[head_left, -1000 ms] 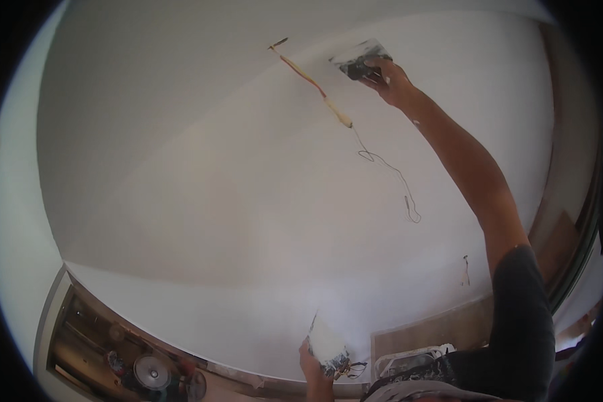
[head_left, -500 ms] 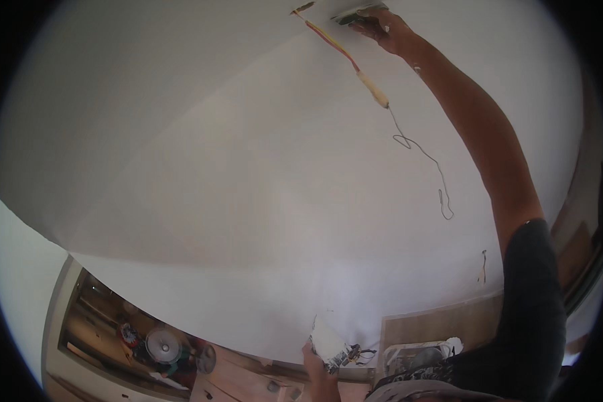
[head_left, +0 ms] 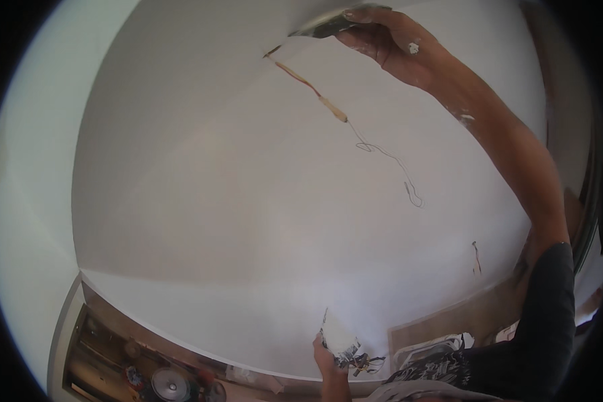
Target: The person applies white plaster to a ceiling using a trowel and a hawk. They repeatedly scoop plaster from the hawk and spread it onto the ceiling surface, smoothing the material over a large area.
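My right hand (head_left: 382, 37), with white smears on it, grips a dark flat scraper (head_left: 325, 25) against the pale ceiling (head_left: 241, 167) at the top. Just left of the scraper, a red and yellow cable (head_left: 298, 82) hangs from a slot, with a taped section (head_left: 331, 108) and thin looped wire (head_left: 392, 157). My left hand (head_left: 325, 355), low in the middle, holds a flat tool loaded with white putty (head_left: 335, 335); its edges and what lies under the putty are hard to make out.
A pale wall (head_left: 27, 187) runs down the left. At lower left are wooden shelves (head_left: 94, 362) with a metal lid (head_left: 171, 382). Short wires (head_left: 476, 254) stick out on the right. A brown board (head_left: 415, 325) and a white-rimmed object (head_left: 435, 345) lie at lower right.
The scraper rose toward the upper edge, then shifted left to sit by the cable's slot. My right forearm looms larger now. The view has shifted; my left hand keeps its hold low down.
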